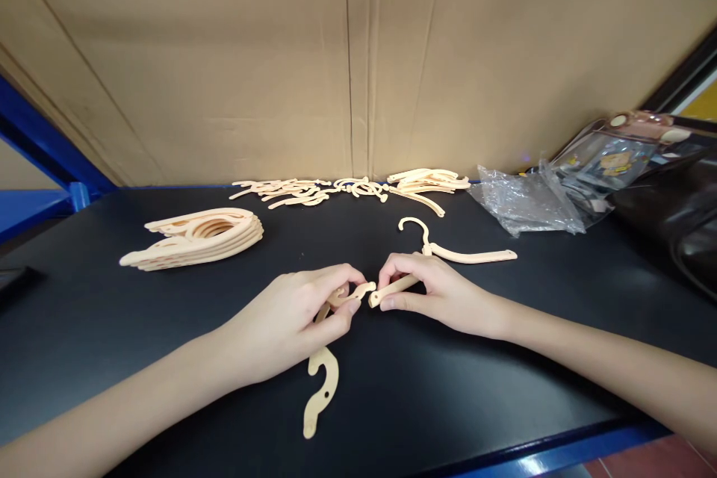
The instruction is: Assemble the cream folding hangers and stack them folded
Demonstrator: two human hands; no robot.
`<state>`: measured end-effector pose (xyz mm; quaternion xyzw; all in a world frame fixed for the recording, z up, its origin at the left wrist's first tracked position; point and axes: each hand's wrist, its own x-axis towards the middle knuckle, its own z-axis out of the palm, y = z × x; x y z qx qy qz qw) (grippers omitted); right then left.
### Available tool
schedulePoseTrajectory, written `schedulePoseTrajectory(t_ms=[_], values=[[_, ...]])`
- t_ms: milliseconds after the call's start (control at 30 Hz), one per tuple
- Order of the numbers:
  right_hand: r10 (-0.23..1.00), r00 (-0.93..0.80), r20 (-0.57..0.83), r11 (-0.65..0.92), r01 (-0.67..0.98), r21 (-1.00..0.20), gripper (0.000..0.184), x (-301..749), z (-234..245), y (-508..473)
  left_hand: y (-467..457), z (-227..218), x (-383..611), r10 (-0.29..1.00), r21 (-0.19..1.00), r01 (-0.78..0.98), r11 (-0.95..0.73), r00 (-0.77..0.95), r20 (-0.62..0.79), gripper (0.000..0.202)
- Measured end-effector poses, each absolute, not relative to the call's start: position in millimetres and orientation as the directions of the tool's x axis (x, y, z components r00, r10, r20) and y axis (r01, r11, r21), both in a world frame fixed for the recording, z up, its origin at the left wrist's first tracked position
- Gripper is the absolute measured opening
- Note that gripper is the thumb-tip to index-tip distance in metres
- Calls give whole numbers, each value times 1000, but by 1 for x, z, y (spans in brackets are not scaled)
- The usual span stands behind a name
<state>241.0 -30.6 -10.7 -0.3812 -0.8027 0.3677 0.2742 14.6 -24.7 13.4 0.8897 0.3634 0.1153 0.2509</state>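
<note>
My left hand (302, 314) pinches a cream plastic hanger piece with curved, notched ends (323, 392). One end pokes out past the fingertips, and the other hangs below the palm; the middle is hidden by my fingers. Close by on the right, my right hand (429, 291) is closed on one arm of a folding hanger (476, 257). That hanger has a hook pointing away from me and a second arm stretched to the right. The tip of its held arm lies very near the end of the left piece; whether they touch I cannot tell.
A stack of cream hanger frames (207, 235) lies on the black table (224, 418) at left. Along the cardboard wall (252, 60) are loose curved pieces (291, 190), small hooks (361, 187) and straight arms (429, 183). Clear plastic bags (523, 198) and a dark bag (666, 216) sit at right.
</note>
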Motion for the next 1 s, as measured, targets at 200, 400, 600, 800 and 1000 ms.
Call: schedulePoseTrajectory(t_ms=[200,400,600,800,1000], values=[[808,-572,140,433,416,-800,24,238,-10,-32,-24,16,14,648,589,526,-614,762,-5,18],[807,-575,137,430,413,-802,24,239,-10,-33,-21,15,11,618,638,486,-597,786,-20,17],[810,-569,139,416,393,-820,24,238,-10,-33,-20,18,10,565,596,469,-652,825,-31,22],[827,-542,148,408,398,-822,23,237,-9,-35,-22,15,11,553,491,456,-742,831,63,23],[829,-528,185,444,420,-791,22,237,-9,-36,-24,16,11,514,319,460,-829,851,110,24]])
